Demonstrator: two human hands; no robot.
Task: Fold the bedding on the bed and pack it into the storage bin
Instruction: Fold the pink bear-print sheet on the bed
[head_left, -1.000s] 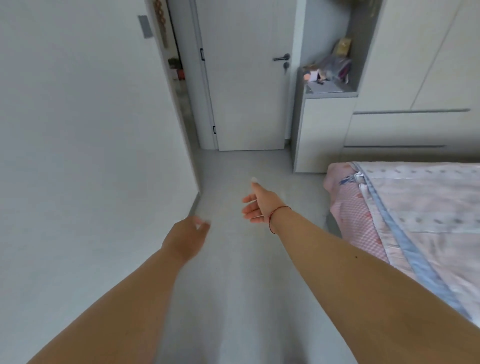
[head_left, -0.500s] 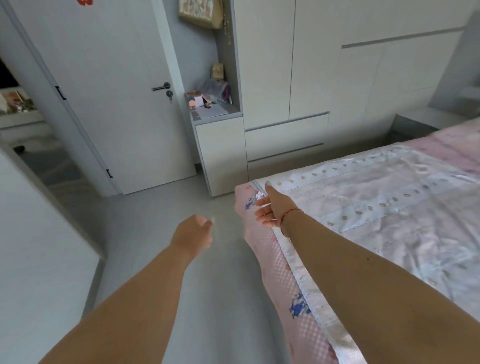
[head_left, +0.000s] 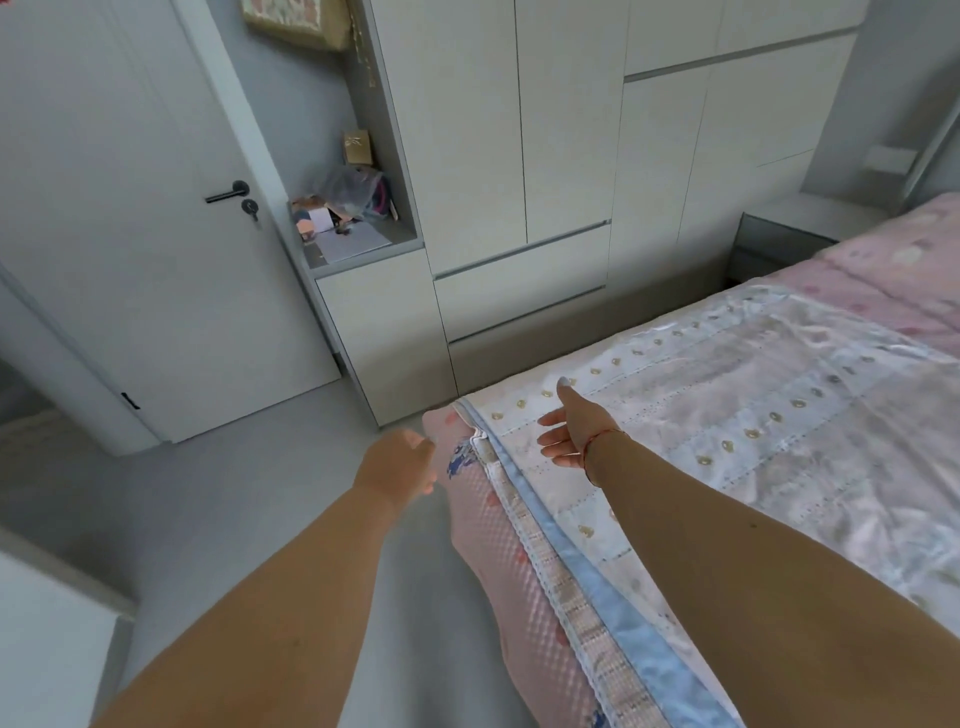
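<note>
Two hands reach toward the bed's near corner.

The right hand (head_left: 574, 434) is spread flat above the quilt (head_left: 753, 415) lying on the bed (head_left: 493, 545). The left hand (head_left: 397, 465) looks blurry, maybe loosely curled, holding nothing, just left of the corner.

Two bare forearms, no sleeves in view up to the lower edge of the picture. Thin red string bracelet (head_left: 602, 441) around the right wrist, a single strand, nothing hanging from it that can be made out. Pale polish on the thumbnail of the right hand (head_left: 571, 431). Nothing worn on the left wrist; left hand (head_left: 397, 465) motion-blurred, nails not readable. Small dark mark on the right forearm, another on the left.
</note>
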